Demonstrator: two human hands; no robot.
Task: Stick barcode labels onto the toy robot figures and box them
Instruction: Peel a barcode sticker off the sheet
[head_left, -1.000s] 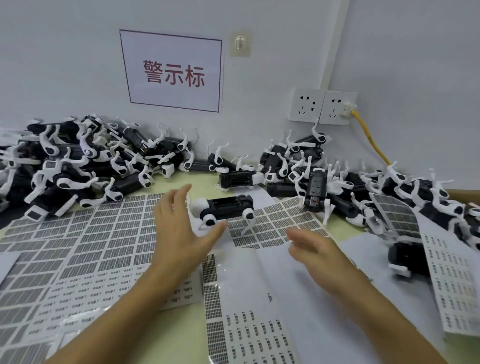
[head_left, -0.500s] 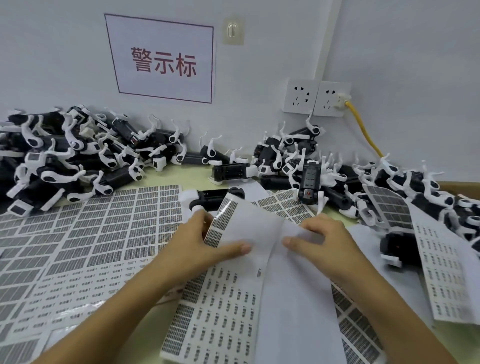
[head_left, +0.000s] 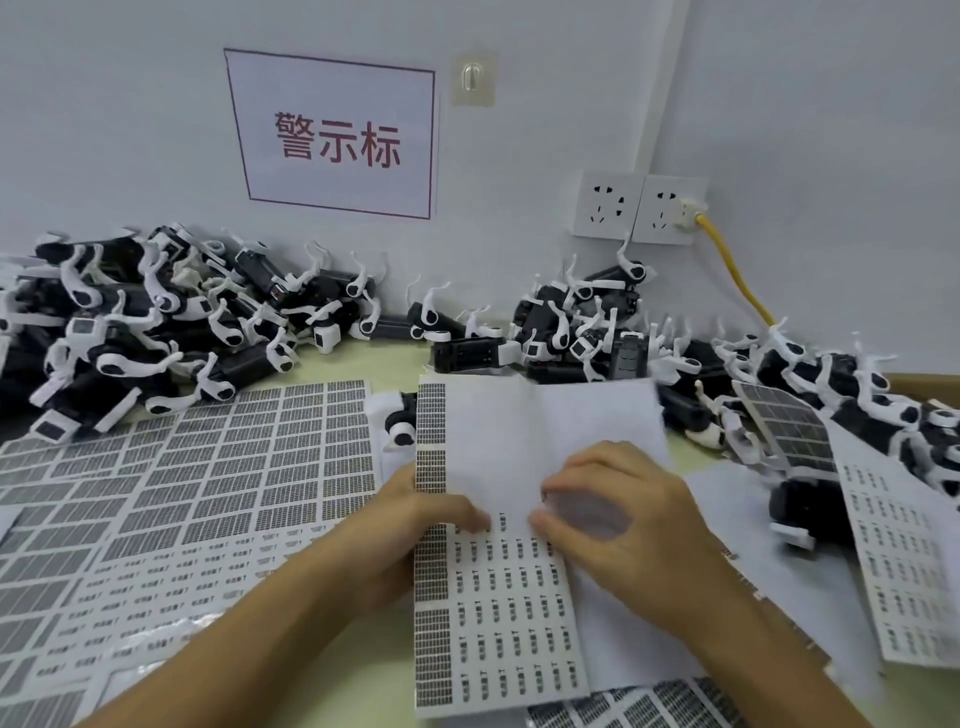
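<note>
Yellow-green tabletop (head_left: 387, 364) carries heaped black-and-white toy robot figures (head_left: 156, 332); left hand (head_left: 415, 525) pinches the white barcode label sheet (head_left: 498, 587) steady, while right hand (head_left: 618, 525) pinches, seemingly peeling a label.

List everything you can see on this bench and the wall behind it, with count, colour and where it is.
Toy robot figures: dozens, black and white, piled along the wall from left to far right; one lies partly behind the held sheet.
Barcode label sheets: several, white with grey print, spread over the tabletop left, right and front.
Held label sheet: one, white, centre, upper part blank.
Wall sign: one, white with red characters, upper centre.
Wall hook: one, pale, right of the sign.
Power sockets: two, white, right wall.
Cable: one, yellow, plugged into the right socket.
Left hand: pinching the sheet's left edge.
Right hand: fingers on the sheet.
</note>
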